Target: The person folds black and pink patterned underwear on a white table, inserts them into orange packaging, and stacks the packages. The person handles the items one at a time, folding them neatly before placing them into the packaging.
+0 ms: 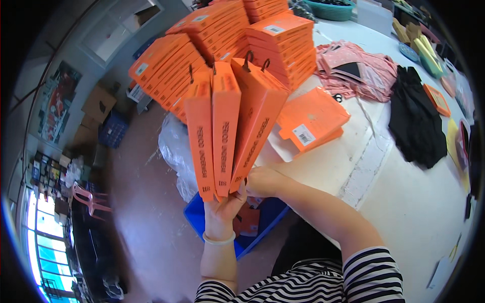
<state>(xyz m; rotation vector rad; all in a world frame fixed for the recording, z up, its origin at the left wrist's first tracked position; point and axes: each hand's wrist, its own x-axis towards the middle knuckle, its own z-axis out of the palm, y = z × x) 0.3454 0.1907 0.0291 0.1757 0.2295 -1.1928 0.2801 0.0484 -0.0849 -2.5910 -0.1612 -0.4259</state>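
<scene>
My left hand [222,209] grips the lower ends of three flat orange boxes [225,131], fanned upright, each with a black hanger hook at the top. My right hand [262,182] is curled against the bottom of the rightmost of these boxes, touching it. Behind them, stacks of the same orange boxes [222,35] lie in slanting rows on the white table [414,202]. Another small pile of orange boxes [310,118] lies flat on the table just right of the fan.
Pink garments [361,65] and black garments [417,121] lie on the table's right side. A teal basket [331,9] stands at the far end. A blue bin [262,222] sits on the floor below my hands, beside a clear plastic bag [174,146]. Cardboard boxes [96,108] stand at left.
</scene>
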